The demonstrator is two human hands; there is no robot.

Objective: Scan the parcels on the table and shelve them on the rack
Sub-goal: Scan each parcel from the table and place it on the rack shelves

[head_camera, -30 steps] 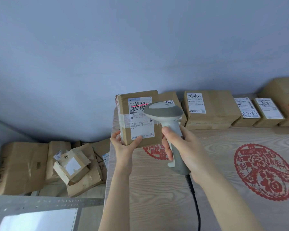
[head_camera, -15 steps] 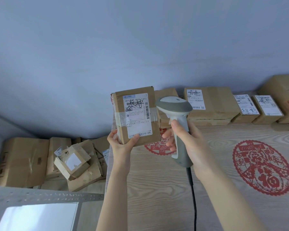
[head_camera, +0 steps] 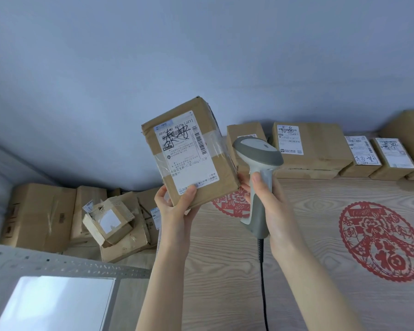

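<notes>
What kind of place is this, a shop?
Probably a small parcel depot: labelled cardboard parcels line the table's far edge, more boxes lie piled on the floor, and the right hand holds a corded barcode scanner beside the parcel in the left hand.

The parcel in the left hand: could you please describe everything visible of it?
The parcel is a brown cardboard box, banded with clear tape and creased at the edges. A white shipping label with barcodes, print and black handwriting covers most of its facing side. It is held above the table, tilted, top leaning left. The left hand grips its lower edge, thumb on the label's bottom corner.
</notes>
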